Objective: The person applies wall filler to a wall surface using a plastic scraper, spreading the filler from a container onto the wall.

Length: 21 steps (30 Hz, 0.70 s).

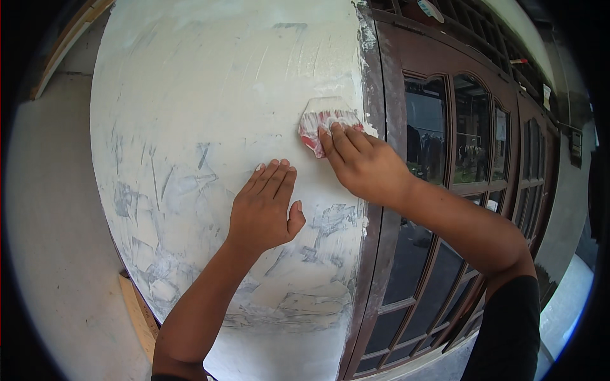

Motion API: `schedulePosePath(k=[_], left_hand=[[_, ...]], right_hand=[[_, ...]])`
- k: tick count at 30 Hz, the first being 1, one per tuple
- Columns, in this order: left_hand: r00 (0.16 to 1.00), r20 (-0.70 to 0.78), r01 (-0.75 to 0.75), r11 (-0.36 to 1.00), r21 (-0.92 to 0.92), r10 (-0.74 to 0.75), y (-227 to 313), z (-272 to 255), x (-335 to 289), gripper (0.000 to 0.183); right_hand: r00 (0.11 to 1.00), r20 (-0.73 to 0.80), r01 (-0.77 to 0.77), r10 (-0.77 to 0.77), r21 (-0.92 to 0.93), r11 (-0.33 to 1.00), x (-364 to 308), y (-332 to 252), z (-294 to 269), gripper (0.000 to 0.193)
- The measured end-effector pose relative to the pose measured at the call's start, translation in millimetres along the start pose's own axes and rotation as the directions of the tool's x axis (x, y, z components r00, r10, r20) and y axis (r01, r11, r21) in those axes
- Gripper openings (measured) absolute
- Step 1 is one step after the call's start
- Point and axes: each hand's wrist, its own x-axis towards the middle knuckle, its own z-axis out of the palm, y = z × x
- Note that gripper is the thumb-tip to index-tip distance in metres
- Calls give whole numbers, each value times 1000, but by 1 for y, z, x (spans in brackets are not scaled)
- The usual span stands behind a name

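Observation:
My right hand (362, 159) grips a red putty scraper (318, 124), its blade smeared with white filler. The scraper lies against a wall (210, 82) near its right edge. Thumb and fingers press the scraper from below and from the right. Lower and to the left, my left hand (264, 203) rests with its fingers stretched out and nearly flat on the same wall, holding nothing. A bit of white filler sticks to one of its fingertips. White filler covers the upper wall smoothly; grey streaks and patches show through lower down.
To the right of the wall runs a dark door frame (376, 254), then brown wooden doors with glass panes (422, 127). A wooden board (136, 311) stands at the lower left. A plain grey wall (57, 222) lies far left, with a wooden edge (67, 41) above.

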Motion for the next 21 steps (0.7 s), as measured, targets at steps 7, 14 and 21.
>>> schedulePosePath(k=[7,14,21], left_hand=[[1000,-13,-27,1000,3,27,2,3,3,44],[999,-24,-21,1000,17,21,-1,2,1,42],[999,-26,-47,999,20,48,0,8,3,43]], right_hand=[[930,-102,-351,353,41,936,64,101,-5,20],[994,-91,63,-54,94,994,18,3,8,34],[958,-87,-273,274,31,962,61,117,-3,19]])
